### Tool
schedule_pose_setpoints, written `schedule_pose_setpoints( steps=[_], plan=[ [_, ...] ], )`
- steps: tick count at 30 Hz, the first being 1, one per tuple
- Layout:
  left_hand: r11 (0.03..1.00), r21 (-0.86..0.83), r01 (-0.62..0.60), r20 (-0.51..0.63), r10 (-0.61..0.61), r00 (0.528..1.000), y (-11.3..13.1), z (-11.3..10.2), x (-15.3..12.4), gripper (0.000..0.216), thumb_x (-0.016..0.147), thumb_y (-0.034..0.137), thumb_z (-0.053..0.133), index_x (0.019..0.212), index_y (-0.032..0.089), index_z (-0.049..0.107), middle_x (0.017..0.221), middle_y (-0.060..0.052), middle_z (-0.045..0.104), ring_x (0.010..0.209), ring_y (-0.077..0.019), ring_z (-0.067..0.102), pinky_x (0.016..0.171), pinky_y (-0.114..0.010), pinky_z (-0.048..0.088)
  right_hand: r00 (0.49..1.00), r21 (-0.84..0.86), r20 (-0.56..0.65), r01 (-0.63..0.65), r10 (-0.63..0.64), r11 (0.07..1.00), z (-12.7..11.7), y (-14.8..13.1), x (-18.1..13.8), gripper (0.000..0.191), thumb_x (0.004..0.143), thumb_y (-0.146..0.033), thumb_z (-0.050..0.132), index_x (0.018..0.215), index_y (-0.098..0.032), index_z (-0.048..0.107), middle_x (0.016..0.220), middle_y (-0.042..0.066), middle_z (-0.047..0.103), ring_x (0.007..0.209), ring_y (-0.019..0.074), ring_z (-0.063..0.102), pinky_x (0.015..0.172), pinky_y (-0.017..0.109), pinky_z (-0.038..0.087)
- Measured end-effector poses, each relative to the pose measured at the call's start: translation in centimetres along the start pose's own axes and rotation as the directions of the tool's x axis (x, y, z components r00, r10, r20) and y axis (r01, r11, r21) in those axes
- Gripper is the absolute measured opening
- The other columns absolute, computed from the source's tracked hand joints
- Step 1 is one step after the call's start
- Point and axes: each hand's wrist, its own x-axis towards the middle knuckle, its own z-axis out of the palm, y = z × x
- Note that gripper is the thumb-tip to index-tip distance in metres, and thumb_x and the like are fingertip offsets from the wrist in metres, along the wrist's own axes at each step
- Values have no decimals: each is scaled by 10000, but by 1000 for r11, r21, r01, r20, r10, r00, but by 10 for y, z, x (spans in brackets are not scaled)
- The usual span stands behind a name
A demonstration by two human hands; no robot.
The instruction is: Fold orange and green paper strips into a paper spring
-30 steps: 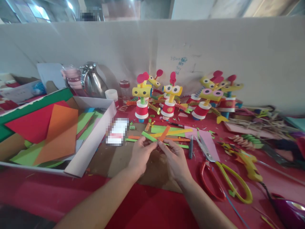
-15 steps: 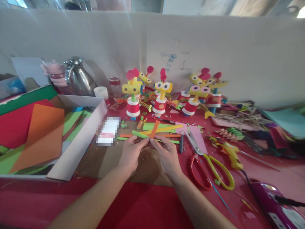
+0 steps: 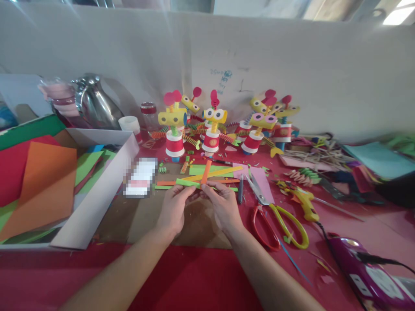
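Observation:
My left hand (image 3: 173, 209) is closed, its thumb and fingers pinching a light green paper strip (image 3: 185, 183) that points left. Close beside it, my right hand (image 3: 224, 206) pinches an orange paper strip (image 3: 206, 170) standing up and away from me. The two strips meet at my fingertips; how they are joined there is hidden. Just beyond the hands lie a yellow paper strip (image 3: 223, 172) and a wider green piece of paper (image 3: 199, 169). A brown board (image 3: 145, 224) lies under my hands.
Scissors (image 3: 262, 201) with red and yellow handles, a dark pen (image 3: 240, 190) and a yellow glue gun (image 3: 306, 203) lie at right, near a purple power strip (image 3: 366, 268). Several paper-cup figures (image 3: 212, 140) stand behind. A box (image 3: 97, 207) of coloured paper and a blurred-out phone (image 3: 140, 177) are left.
The whole view has shifted, so the table things sit a little farther left. Both hands keep their pinch, and the green strip now lies flatter against the orange one.

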Motion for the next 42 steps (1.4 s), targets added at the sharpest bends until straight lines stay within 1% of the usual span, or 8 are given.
schedule_pose_setpoints(
  steps=[2, 5, 8, 16, 21, 26, 38, 42],
  plan=[
    [1000, 7, -8, 34, 8, 999, 0, 0, 0, 102, 592, 194, 751, 652, 151, 680, 677, -44, 723, 747, -220, 697, 799, -378, 513, 1000, -6, -10, 4, -4, 1000, -1, 0, 1, 163, 667, -306, 763, 776, -189, 729, 697, 4, 693, 613, 133, 603, 653, 287, 499],
    [1000, 8, -2, 55, 2, 998, -1, -1, 2, 184, 564, 170, 772, 732, 152, 700, 738, -48, 736, 788, -220, 693, 814, -378, 511, 1000, -9, -9, 7, -7, 1000, -1, 0, 1, 161, 660, -313, 764, 761, -194, 726, 683, -1, 689, 603, 133, 597, 643, 285, 490],
    [1000, 19, 15, 59, -16, 998, -2, -4, 5, 254, 561, 219, 820, 780, 149, 712, 768, -52, 737, 767, -206, 686, 808, -375, 513, 1000, -2, -5, -8, 8, 1000, -1, -1, 1, 166, 640, -310, 772, 751, -196, 725, 687, -2, 693, 597, 131, 590, 638, 282, 488],
    [998, 1, 66, 86, -66, 994, -5, -11, 10, 245, 586, 243, 834, 783, 134, 738, 754, -56, 737, 716, -179, 673, 776, -346, 522, 1000, -25, 13, -13, 13, 1000, -1, -1, 0, 168, 636, -299, 774, 756, -190, 727, 709, 1, 700, 597, 124, 583, 620, 269, 468],
    [995, 6, 97, 78, -97, 992, -2, -9, 6, 254, 556, 160, 831, 789, 146, 731, 773, -50, 743, 745, -180, 684, 782, -320, 517, 1000, -32, -9, -11, 10, 999, -2, -2, 1, 158, 636, -285, 773, 748, -187, 722, 665, -7, 682, 580, 118, 571, 594, 258, 459],
    [997, 70, 35, 91, -41, 995, -1, -5, 1, 266, 602, 188, 816, 843, 144, 713, 813, -56, 747, 792, -192, 691, 792, -318, 508, 1000, -19, -10, -13, 13, 1000, -2, -3, 1, 150, 623, -272, 778, 730, -185, 720, 684, -4, 697, 600, 124, 588, 622, 263, 468],
    [990, 141, -14, 26, 10, 1000, -5, -7, 0, 225, 623, 240, 805, 773, 134, 675, 724, -38, 728, 709, -171, 682, 787, -325, 510, 997, 25, 50, -56, 55, 998, 1, -3, -3, 152, 643, -269, 776, 758, -189, 718, 708, -5, 707, 626, 123, 623, 660, 259, 497],
    [976, 208, -66, 75, 51, 996, -5, -7, 0, 229, 653, 227, 780, 848, 140, 698, 798, -57, 746, 782, -196, 692, 826, -348, 505, 999, -4, 25, -46, 47, 999, -1, -5, 0, 162, 623, -257, 789, 749, -181, 721, 691, -8, 699, 592, 105, 596, 615, 239, 479]
  ],
)
